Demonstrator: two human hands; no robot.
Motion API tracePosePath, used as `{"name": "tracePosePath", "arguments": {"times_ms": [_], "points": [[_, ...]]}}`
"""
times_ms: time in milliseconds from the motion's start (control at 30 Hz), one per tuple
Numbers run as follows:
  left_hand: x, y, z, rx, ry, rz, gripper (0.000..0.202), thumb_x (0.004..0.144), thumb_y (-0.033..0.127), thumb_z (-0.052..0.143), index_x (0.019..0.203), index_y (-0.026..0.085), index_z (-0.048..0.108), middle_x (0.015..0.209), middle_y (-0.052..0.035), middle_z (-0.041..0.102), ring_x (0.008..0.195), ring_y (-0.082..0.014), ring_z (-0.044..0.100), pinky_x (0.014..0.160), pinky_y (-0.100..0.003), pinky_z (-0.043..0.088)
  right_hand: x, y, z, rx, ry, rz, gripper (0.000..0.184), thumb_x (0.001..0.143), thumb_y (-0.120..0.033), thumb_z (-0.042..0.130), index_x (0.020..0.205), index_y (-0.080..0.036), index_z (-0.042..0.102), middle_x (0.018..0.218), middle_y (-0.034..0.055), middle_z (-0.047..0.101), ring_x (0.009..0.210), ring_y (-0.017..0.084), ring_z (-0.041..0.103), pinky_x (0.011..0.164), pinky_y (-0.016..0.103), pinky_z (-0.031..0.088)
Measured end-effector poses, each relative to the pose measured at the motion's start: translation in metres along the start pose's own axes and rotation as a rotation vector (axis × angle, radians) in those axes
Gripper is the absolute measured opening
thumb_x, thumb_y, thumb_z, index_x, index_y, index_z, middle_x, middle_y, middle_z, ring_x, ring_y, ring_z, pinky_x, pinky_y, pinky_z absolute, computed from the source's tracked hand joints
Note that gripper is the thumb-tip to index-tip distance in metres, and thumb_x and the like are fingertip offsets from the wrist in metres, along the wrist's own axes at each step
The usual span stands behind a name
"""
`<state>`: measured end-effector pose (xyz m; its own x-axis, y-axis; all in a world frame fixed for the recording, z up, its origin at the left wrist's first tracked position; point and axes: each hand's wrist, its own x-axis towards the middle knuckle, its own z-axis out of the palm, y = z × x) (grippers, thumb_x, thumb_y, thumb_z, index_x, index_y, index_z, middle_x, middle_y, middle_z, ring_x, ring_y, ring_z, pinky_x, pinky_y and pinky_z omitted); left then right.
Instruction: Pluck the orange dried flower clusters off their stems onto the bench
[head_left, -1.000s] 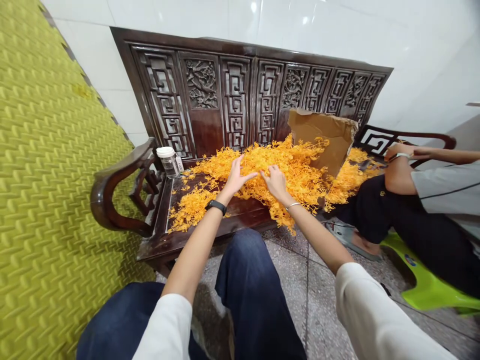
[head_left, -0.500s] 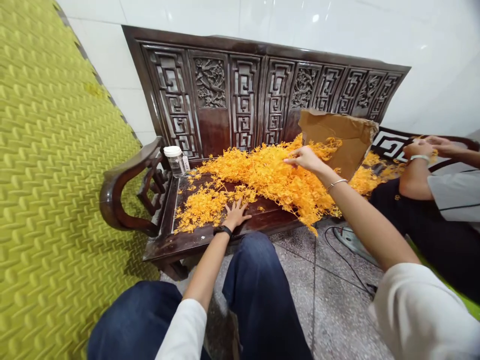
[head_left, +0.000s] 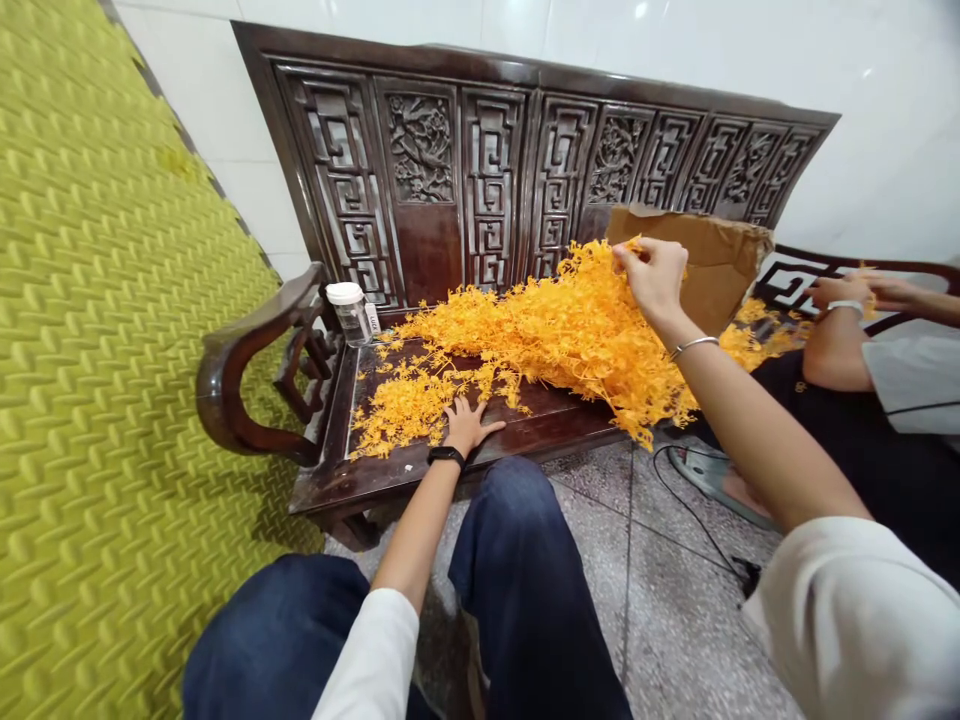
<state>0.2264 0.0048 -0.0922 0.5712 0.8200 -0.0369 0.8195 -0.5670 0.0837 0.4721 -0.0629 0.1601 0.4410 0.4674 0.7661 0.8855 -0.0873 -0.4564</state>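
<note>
Orange sprigs (head_left: 600,270) are pinched between the closed fingertips of the right hand (head_left: 654,275), raised at the upper right of the large pile (head_left: 540,330). Left hand (head_left: 465,428) is laid palm down on the tabletop (head_left: 544,425), fingers spread apart, tips at the edge of the smaller heap (head_left: 401,410). Large pile is backed at right by cardboard (head_left: 724,262). White-lidded jar (head_left: 352,318) is placed at the left end, near the armrest (head_left: 214,385).

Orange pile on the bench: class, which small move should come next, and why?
Perhaps a slow, slight upward tug with the right hand: it pinches the tangled orange pile near its peak, while the left hand lies spread on the bench.
</note>
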Motion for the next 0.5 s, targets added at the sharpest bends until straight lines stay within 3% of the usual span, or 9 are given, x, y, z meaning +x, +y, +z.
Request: {"name": "tracePosePath", "arguments": {"times_ms": [67, 167, 300, 367, 500], "points": [[-0.002, 0.0, -0.001, 0.006, 0.042, 0.014, 0.082, 0.075, 0.074, 0.029, 0.142, 0.026, 0.029, 0.144, -0.0234, 0.031, 0.131, -0.0419, 0.029, 0.1, -0.058, 0.021, 0.002, -0.001, 0.001, -0.018, 0.075, 0.044, 0.029, 0.081, -0.037, 0.054, 0.058, -0.019, 0.056, 0.057, 0.0029, 0.057, 0.058, 0.015, 0.049, 0.058, 0.03, 0.038], [-0.004, -0.003, -0.007, 0.019, 0.161, 0.118, 0.072, 0.082, 0.064, 0.034, 0.142, 0.027, 0.03, 0.14, -0.0214, 0.039, 0.123, -0.0385, 0.04, 0.1, -0.052, 0.025, 0.004, -0.002, 0.005, 0.032, 0.05, 0.115, 0.029, 0.08, -0.028, 0.056, 0.053, -0.019, 0.05, 0.051, 0.0008, 0.051, 0.056, 0.014, 0.045, 0.058, 0.029, 0.035], [-0.005, -0.016, -0.02, -0.029, 0.256, 0.262, 0.059, 0.091, 0.047, 0.025, 0.138, 0.014, 0.04, 0.111, -0.0203, 0.061, 0.11, -0.0294, 0.051, 0.1, -0.042, 0.03, 0.006, 0.002, 0.013, 0.074, 0.106, 0.217, 0.032, 0.078, -0.022, 0.058, 0.049, -0.02, 0.045, 0.045, -0.0028, 0.042, 0.054, 0.012, 0.038, 0.059, 0.028, 0.033], [-0.005, -0.027, -0.023, -0.054, 0.31, 0.197, 0.06, 0.092, 0.044, 0.022, 0.136, 0.008, 0.042, 0.108, -0.0216, 0.062, 0.109, -0.0294, 0.052, 0.099, -0.042, 0.032, 0.008, 0.006, 0.016, 0.091, 0.191, 0.312, 0.034, 0.078, -0.021, 0.058, 0.048, -0.02, 0.042, 0.044, -0.0041, 0.038, 0.054, 0.011, 0.037, 0.058, 0.027, 0.031], [-0.006, -0.051, -0.016, 0.006, 0.376, 0.011, 0.058, 0.092, 0.035, 0.03, 0.142, 0.005, 0.029, 0.14, -0.021, 0.039, 0.127, -0.0328, 0.037, 0.105, -0.045, 0.026, 0.012, 0.01, 0.019, 0.145, 0.27, 0.452, 0.034, 0.079, -0.018, 0.055, 0.05, -0.022, 0.038, 0.046, -0.005, 0.036, 0.053, 0.01, 0.035, 0.055, 0.026, 0.029]]}}
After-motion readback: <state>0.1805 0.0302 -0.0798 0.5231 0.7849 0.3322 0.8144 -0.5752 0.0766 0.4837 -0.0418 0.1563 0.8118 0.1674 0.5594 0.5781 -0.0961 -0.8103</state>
